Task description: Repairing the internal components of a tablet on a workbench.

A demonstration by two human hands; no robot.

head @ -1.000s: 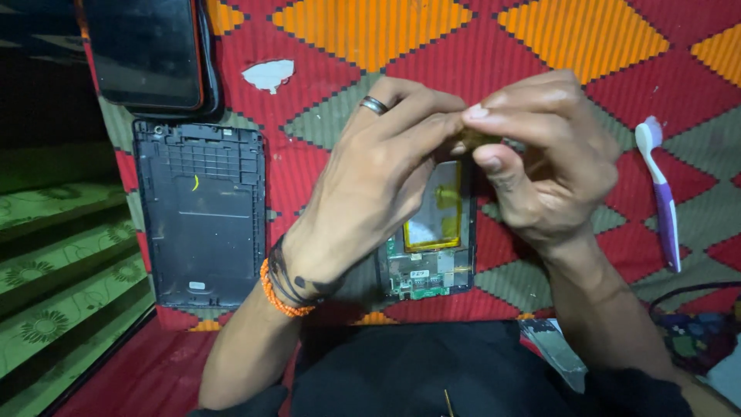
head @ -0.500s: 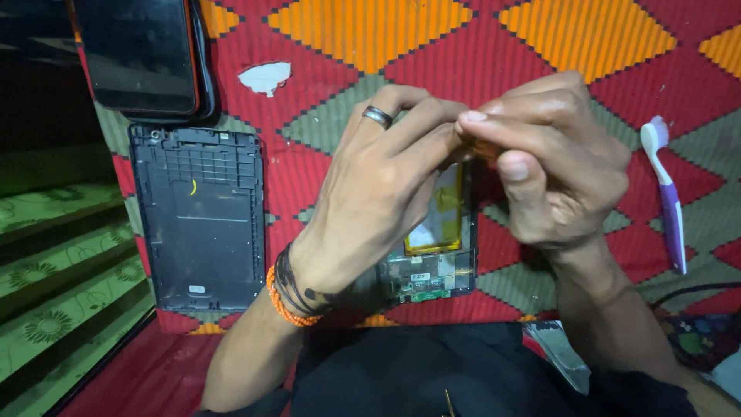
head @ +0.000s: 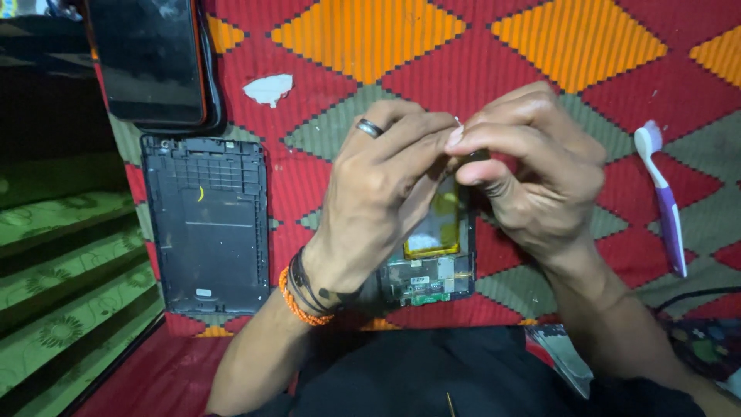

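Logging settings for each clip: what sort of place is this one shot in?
Probably an informal repair spot at home, worked on a woven patterned mat rather than a bench. An opened tablet with its circuit board exposed lies under both hands, its removed back cover and a cleaning toothbrush beside it.

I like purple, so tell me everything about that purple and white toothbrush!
The toothbrush has a white head and neck with pale bristles at the top and a purple handle, plastic by its look. It lies flat on the red, orange and grey patterned mat, head pointing away, to the right of the right hand. Nothing holds it.
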